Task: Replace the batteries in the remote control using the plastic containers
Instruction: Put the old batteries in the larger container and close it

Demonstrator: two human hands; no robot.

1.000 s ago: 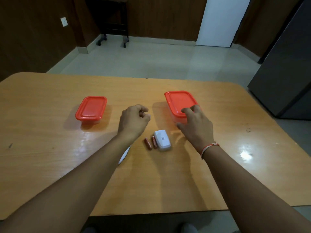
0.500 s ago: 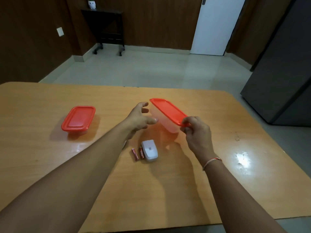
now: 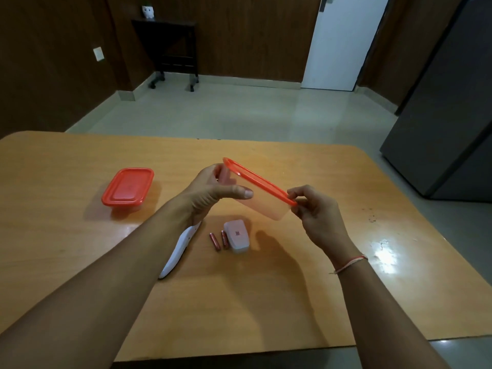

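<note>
Remote control (image 3: 181, 249) lies opened beside two batteries (image 3: 219, 241); both hands, left hand (image 3: 210, 190) and right hand (image 3: 316, 209), grip lidded container (image 3: 259, 191) aloft, unopened; swap pending.

1. Dark wood-panel walls (image 3: 239, 35), white switch plate (image 3: 98, 53) on left wall.
2. Pale tiled floor (image 3: 226, 113), white door (image 3: 343, 41) at back.
3. Black wheeled side table (image 3: 170, 41) w/ small white figurine (image 3: 148, 11).
4. Grey cabinet (image 3: 447, 107) at right.
</note>
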